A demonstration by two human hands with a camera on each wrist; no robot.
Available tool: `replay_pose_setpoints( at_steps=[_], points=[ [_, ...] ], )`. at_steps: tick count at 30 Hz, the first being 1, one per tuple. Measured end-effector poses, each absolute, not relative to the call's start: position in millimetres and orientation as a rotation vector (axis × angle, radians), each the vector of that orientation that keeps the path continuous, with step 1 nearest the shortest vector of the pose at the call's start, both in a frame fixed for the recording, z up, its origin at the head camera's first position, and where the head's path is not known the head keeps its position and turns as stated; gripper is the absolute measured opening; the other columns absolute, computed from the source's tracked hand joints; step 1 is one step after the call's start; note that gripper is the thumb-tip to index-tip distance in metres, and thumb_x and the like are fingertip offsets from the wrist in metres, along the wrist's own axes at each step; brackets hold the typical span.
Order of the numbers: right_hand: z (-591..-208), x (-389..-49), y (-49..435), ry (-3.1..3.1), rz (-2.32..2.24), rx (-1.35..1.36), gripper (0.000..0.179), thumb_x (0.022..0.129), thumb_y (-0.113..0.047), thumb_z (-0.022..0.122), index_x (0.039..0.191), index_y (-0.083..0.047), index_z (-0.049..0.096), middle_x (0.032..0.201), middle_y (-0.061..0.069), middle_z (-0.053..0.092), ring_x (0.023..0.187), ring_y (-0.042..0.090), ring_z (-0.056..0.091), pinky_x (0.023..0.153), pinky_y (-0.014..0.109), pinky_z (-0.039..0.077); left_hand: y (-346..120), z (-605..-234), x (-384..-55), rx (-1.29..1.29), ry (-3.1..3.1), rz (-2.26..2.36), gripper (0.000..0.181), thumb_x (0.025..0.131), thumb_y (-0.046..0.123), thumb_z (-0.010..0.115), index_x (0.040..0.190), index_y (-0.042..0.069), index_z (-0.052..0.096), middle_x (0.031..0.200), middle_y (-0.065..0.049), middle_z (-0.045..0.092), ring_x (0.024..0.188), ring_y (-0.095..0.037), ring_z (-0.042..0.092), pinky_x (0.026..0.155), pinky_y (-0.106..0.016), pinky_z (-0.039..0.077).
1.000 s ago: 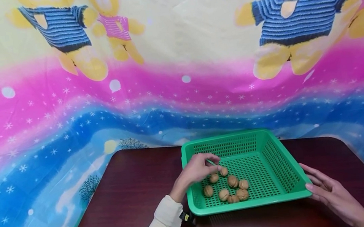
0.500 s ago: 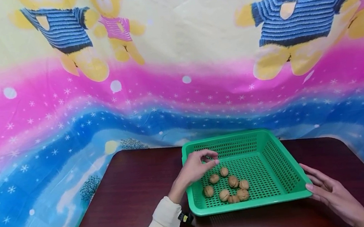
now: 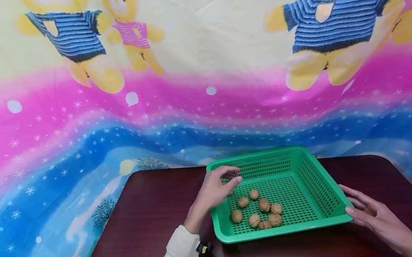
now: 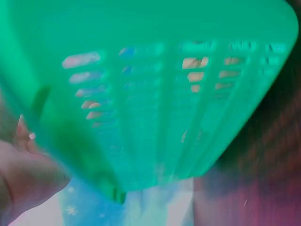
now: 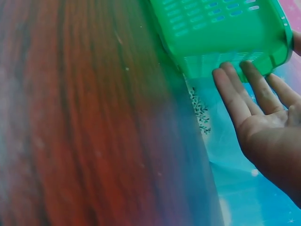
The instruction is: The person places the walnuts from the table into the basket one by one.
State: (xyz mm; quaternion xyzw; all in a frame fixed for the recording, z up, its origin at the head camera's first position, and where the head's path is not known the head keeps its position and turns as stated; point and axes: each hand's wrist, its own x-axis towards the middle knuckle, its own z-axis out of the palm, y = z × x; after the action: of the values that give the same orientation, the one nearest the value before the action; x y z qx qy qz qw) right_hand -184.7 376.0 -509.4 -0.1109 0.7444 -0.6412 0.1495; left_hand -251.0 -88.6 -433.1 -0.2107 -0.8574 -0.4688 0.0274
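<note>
In the head view, a green plastic basket (image 3: 282, 230) with slotted walls stands on the table. Several walnuts (image 3: 264, 205) lie on its floor, mostly to the left. My left hand (image 3: 214, 190) hovers over the basket's left side, fingers loosely bent and thumb apart from them, holding nothing visible. Part of a walnut (image 3: 230, 192) peeks out just below it. At the basket's right front corner, my right hand (image 3: 374, 219) has its thumb on the rim. Its straight, spread fingers (image 5: 230, 92) lie against or close to the outer wall in the right wrist view.
A dark reddish-brown wooden table (image 3: 154, 209) carries the basket, which sits near the back edge. Behind it hangs a cloth (image 3: 199, 77) printed with bears and snowflakes. A small black device (image 3: 204, 247) sits at my left wrist.
My left hand has moved from a walnut near the basket's middle, back and to the left. That walnut stays in place. My right hand stays at the corner.
</note>
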Motion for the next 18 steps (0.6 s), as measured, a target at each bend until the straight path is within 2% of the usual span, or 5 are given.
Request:
replay_pose_setpoints(
  at_steps=[6, 7, 13, 16, 18],
  points=[
    [-502.3, -178.4, 378.6, 2.466, -1.583, -0.214, 0.069, 0.115, -0.033, 0.053, 0.174, -0.025, 0.018, 0.132, -0.046, 0.05, 0.115, -0.019, 0.061, 0.092, 0.028, 0.063, -110.3, -426.0, -246.1, -0.659, -2.618, -1.31, 0.044, 0.108, 0.035, 0.068, 0.146, 0.013, 0.067, 0.143, -0.008, 0.069, 0.128, -0.028, 0.07, 0.098, -0.037, 0.063],
    [-501.6, -176.8, 379.2, 2.511, -1.547, -0.212, 0.07, 0.115, -0.035, 0.055, 0.174, -0.026, 0.02, 0.132, -0.047, 0.048, 0.115, -0.022, 0.058, 0.091, 0.027, 0.062, -114.3, -425.5, -245.1, -0.655, -2.621, -1.268, 0.046, 0.108, 0.036, 0.068, 0.147, 0.012, 0.065, 0.144, -0.009, 0.069, 0.124, -0.029, 0.071, 0.097, -0.04, 0.063],
    [-498.9, -167.8, 382.1, 2.813, -1.343, -0.266, 0.07, 0.111, -0.031, 0.064, 0.172, -0.023, 0.03, 0.136, -0.048, 0.045, 0.113, -0.027, 0.052, 0.082, 0.021, 0.059, -137.0, -425.9, -237.3, -0.568, -2.682, -1.013, 0.061, 0.107, 0.046, 0.066, 0.157, 0.011, 0.056, 0.156, -0.009, 0.061, 0.137, -0.032, 0.063, 0.112, -0.053, 0.053],
    [-496.4, -165.5, 381.6, 2.944, -1.213, -0.249, 0.073, 0.107, -0.036, 0.069, 0.17, -0.024, 0.034, 0.144, -0.032, 0.056, 0.111, -0.024, 0.055, 0.078, 0.02, 0.058, -149.3, -428.0, -231.2, -0.495, -2.717, -0.94, 0.068, 0.107, 0.051, 0.065, 0.162, 0.014, 0.05, 0.164, -0.008, 0.053, 0.154, -0.032, 0.048, 0.123, -0.058, 0.042],
    [-492.9, -164.3, 381.6, 2.997, -1.12, -0.207, 0.076, 0.106, -0.042, 0.07, 0.17, -0.023, 0.034, 0.154, -0.01, 0.061, 0.113, -0.007, 0.069, 0.079, 0.028, 0.062, -158.0, -430.0, -227.6, -0.449, -2.738, -0.898, 0.072, 0.106, 0.054, 0.064, 0.164, 0.015, 0.046, 0.168, -0.008, 0.048, 0.16, -0.033, 0.041, 0.127, -0.06, 0.037]
  ],
)
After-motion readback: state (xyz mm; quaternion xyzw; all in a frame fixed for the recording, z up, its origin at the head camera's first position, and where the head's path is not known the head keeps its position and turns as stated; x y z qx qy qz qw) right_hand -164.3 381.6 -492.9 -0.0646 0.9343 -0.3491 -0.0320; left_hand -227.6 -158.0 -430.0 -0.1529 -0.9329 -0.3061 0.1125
